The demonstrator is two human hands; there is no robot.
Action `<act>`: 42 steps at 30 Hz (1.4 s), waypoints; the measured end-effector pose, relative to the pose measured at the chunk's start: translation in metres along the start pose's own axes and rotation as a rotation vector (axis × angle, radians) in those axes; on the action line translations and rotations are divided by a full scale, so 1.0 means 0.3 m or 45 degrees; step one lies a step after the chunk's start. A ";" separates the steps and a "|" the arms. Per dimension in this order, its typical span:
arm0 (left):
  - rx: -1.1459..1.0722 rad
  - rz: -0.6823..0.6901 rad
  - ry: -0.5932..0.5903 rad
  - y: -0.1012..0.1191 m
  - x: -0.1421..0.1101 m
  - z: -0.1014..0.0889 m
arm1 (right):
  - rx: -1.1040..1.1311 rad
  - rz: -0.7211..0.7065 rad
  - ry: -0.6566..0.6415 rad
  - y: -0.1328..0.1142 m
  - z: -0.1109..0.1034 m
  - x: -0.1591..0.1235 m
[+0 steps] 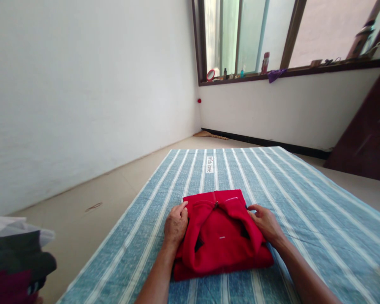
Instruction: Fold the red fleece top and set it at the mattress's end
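A red fleece garment (220, 238) lies folded into a thick square on a blue-and-white striped mat (304, 202). My left hand (175, 223) rests on the garment's left edge with its fingers curled and pinching the fabric near the collar. At the right edge, my right hand (266, 221) presses down with its fingers tucked against the fold. The zip and collar of the garment face away from me, between the two hands.
A pile of folded clothes (15, 257) in grey, black and maroon sits at the lower left on the tiled floor (91, 198). White walls stand left and ahead. A window sill (272, 74) holds small bottles. A dark wooden door (367, 131) is at right.
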State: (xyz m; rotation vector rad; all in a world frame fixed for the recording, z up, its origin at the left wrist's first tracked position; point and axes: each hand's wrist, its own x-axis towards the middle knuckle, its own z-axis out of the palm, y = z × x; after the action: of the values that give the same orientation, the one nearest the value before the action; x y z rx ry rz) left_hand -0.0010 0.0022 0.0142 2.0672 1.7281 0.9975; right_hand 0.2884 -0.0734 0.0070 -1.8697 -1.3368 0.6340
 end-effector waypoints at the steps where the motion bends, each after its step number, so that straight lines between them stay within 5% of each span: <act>1: 0.002 -0.001 -0.001 0.001 0.000 0.000 | -0.001 0.000 -0.001 -0.001 -0.001 0.000; 42: -0.037 -0.006 0.015 -0.002 0.004 0.002 | 0.010 -0.006 -0.015 0.004 -0.001 0.003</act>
State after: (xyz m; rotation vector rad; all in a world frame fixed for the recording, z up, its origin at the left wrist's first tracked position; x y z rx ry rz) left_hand -0.0010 0.0035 0.0139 2.0426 1.7134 1.0292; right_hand 0.2896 -0.0729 0.0062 -1.8583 -1.3443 0.6479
